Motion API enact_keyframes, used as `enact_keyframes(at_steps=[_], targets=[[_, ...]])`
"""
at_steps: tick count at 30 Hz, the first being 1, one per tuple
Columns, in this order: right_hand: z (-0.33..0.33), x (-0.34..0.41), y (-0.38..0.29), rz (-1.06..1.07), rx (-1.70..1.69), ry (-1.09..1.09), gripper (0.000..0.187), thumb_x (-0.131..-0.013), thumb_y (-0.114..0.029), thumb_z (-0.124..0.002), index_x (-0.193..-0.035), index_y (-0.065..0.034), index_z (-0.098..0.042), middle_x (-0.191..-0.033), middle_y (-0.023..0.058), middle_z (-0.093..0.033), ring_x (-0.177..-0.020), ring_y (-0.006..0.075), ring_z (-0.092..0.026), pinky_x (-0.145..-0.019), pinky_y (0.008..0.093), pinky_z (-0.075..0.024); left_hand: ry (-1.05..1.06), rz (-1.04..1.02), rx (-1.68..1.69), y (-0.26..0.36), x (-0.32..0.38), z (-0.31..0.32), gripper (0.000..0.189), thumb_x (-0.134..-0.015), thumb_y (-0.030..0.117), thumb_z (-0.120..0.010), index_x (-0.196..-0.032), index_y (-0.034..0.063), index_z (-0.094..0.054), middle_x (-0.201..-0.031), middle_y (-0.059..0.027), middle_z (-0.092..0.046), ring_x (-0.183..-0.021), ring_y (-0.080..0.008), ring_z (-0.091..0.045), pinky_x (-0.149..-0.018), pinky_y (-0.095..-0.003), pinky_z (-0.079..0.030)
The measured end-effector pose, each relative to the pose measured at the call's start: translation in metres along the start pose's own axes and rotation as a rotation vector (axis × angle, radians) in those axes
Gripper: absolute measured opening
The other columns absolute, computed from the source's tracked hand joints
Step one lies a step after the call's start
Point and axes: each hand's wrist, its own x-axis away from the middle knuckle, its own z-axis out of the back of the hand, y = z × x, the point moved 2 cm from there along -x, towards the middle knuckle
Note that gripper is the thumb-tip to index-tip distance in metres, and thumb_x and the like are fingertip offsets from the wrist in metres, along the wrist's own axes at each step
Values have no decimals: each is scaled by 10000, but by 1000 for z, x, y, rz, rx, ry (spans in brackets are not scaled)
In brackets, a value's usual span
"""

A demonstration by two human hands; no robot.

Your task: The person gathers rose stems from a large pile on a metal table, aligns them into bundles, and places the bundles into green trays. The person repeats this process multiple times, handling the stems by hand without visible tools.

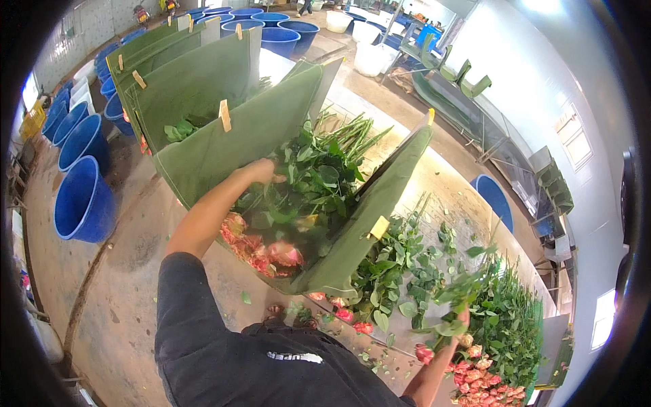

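My left hand (pixel 262 172) reaches into a green fabric compartment, against the leaves of a bunch of roses; its fingers are partly hidden. The bunch's coral-pink rose heads (pixel 285 253) lie towards me, and its cut stems (pixel 356 135) point away. Low at the right, my right hand (pixel 463 319) is around a leafy rose stem, blurred and partly covered by leaves. A pink rose head (pixel 423 352) shows beside that wrist. Just right of this hand lies a large pile of roses (pixel 475 379) with dense foliage. Between my hands stands a green fabric divider (pixel 366 224) with a yellow clip (pixel 378 228).
Loose rose stems and leaves (pixel 389 264) lie on the table (pixel 447 178). More green dividers (pixel 198 76) with wooden clothespins (pixel 224 115) stand at the left. Blue tubs (pixel 84 203) line the floor on the left and at the back. A metal rack (pixel 473 122) runs along the right wall.
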Motion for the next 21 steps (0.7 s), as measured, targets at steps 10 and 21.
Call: enact_keyframes(at_steps=[10, 21], targets=[[-246, -15, -260, 446, -366, -402, 395, -948, -195, -506, -1319, -62, -474, -995, 26, -588, -804, 94, -538, -702, 239, -455, 387, -440, 542, 226, 154, 177, 490, -918, 402, -543, -1257, 49, -518, -970, -62, -649, -898, -120, -590, -817, -290, -473], [-564, 152, -393, 570, -244, -861, 565, -827, -254, -701, -1290, -34, -463, -1023, 76, -623, -836, 146, -604, -710, 254, -480, 535, -605, 773, 132, 235, 289, 643, -777, 264, -710, -1264, -64, -447, -945, -119, -642, -835, -153, -599, -721, -253, -476]])
